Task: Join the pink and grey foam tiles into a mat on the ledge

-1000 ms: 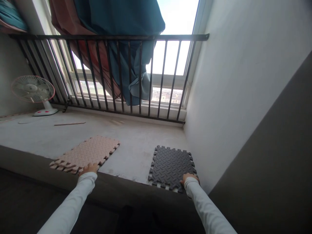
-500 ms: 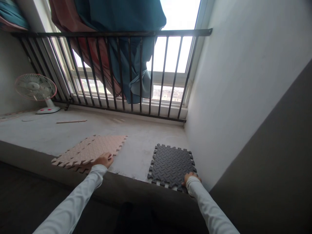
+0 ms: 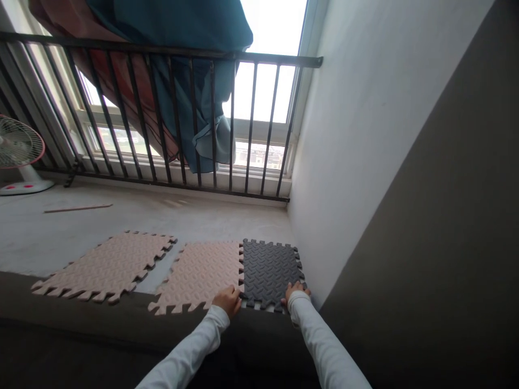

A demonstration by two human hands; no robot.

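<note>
A pink interlocking foam mat tile (image 3: 203,270) lies with its toothed right edge against the left edge of a black foam mat tile (image 3: 270,273). Whether their teeth are locked together I cannot tell. My left hand (image 3: 227,300) grips the pink tile at its front right corner, fingers closed over the edge. At the black tile's front right corner is my right hand (image 3: 297,292), its bent fingers on top and the thumb by the near edge. Another pink foam mat tile (image 3: 109,265) lies separately to the left, its front edge over the ledge.
The pale ledge (image 3: 162,213) drops off at the front. A white wall (image 3: 324,216) rises close on the right. Behind stand a dark metal railing (image 3: 203,189), a blue and red curtain (image 3: 174,97) and a window. A thin stick (image 3: 77,208) and a fan (image 3: 26,178) are at the left.
My left hand has brought the upper pink tile rightward to the black one, leaving another pink tile behind. My right hand stays at the black tile's corner. The view has shifted right.
</note>
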